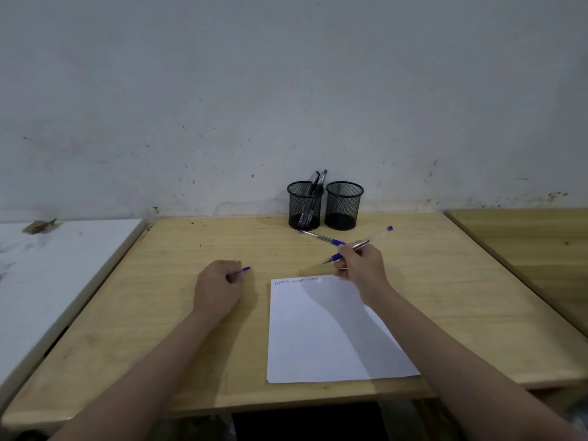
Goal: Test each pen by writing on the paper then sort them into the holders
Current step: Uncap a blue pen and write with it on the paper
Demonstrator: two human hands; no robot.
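Your right hand (359, 262) pinches the uncapped blue pen (356, 246) above the paper (321, 338), ready to test; your left grip (219, 286) closes on its cap (240, 271), kept for recapping

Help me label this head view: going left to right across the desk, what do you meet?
Left hand holding a pen cap → left holder with pens → right holder, empty → right hand holding a blue pen.

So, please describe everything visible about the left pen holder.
The left pen holder is a black cylinder of what looks like wire mesh, with a solid rim and base. It stands upright at the table's far edge near the wall, close beside its empty twin. Dark pens lean inside it.
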